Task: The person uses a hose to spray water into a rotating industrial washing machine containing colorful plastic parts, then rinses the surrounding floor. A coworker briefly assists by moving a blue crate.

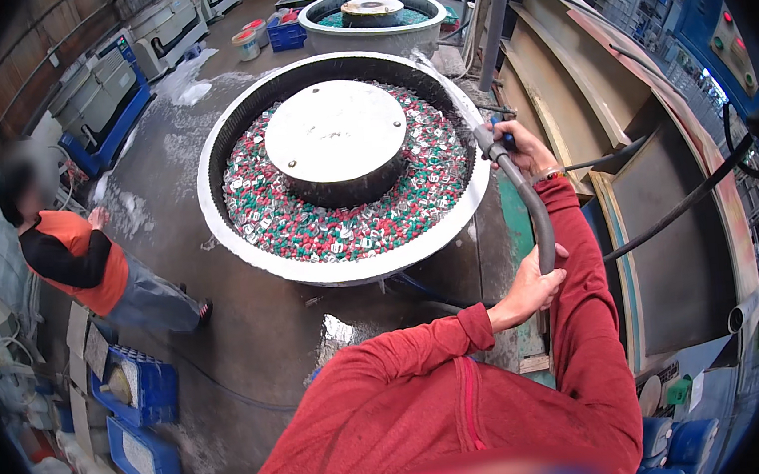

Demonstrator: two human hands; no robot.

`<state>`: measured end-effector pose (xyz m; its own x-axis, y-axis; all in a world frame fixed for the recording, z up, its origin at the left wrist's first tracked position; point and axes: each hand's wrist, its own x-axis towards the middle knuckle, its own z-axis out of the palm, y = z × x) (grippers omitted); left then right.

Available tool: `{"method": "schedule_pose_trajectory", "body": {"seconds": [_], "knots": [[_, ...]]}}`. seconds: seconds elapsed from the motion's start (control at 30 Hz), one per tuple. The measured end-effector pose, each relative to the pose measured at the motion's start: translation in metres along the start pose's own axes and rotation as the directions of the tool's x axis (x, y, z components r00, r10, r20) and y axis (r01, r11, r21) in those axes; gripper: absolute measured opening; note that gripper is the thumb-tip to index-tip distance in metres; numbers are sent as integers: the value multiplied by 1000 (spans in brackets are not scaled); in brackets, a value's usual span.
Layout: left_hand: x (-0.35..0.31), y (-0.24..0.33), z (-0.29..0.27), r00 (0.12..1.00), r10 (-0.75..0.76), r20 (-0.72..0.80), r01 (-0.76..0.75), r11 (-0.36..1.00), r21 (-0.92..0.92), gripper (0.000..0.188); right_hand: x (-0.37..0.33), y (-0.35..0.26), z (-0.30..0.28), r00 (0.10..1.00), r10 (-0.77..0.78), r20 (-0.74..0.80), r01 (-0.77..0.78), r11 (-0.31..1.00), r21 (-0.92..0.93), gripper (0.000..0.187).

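Fingers of the right hand grip the hose by its nozzle; those of the left hand close round it lower down. The nozzle points across the right rim of the tub, which holds red, green and silvery pieces.

No lettering, label, number or sign can be read on any of the things shown.

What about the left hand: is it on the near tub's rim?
No, the left hand grips the grey hose, clear of the near tub's white rim.
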<state>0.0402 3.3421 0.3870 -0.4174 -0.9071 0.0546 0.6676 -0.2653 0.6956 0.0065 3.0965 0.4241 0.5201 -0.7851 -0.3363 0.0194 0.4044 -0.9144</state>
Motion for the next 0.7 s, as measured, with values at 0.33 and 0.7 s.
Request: {"method": "schedule_pose_trajectory", "body": {"seconds": [0.33,0.7], "knots": [[-16,-11,-11,997,-39,-60,40,999,20,26,18,51,-28,990,125,68,-133,983,129,36],[-104,13,-79,844,55,-534,-140,983,-120,34,94,204,101,872,473,126,-453,877,-160,19]]}}
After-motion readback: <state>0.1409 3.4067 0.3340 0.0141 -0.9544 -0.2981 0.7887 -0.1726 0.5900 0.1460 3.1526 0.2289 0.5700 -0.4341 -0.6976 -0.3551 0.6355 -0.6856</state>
